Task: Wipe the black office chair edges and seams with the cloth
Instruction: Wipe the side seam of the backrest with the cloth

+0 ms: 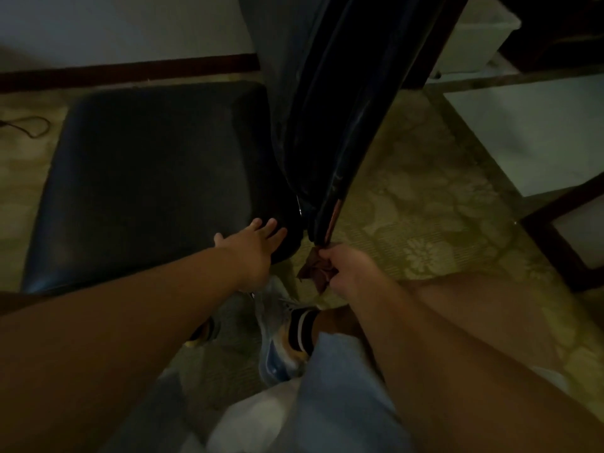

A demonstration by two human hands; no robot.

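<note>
Beside the black office chair (157, 178), a person crouches on a patterned carpet (421, 223) in a dimly lit room, both bare arms reaching forward. The left hand (253, 248) lies flat with its fingers spread and straight on the near right corner of the chair's padded seat, holding nothing. The right hand (348, 268) is curled around a bunched brown cloth (315, 271), pinching it against the lowest tip of the chair's glossy backrest (343, 109), which rises steeply from that point toward the top of the view. A worn strip along the backrest's right edge shows a paler, reddish tone just above the cloth. The cloth hangs in folds below the fingers, just right of the seat corner. Below the seat, near the person's knees, a light blue sneaker (277, 354) with a dark striped sock rests on the carpet. Left of the chair, a dark cord (27, 125) loops on the floor near a brown baseboard (124, 68). Right of the backrest stand white storage boxes (477, 37) and dark wooden furniture legs (555, 237).
</note>
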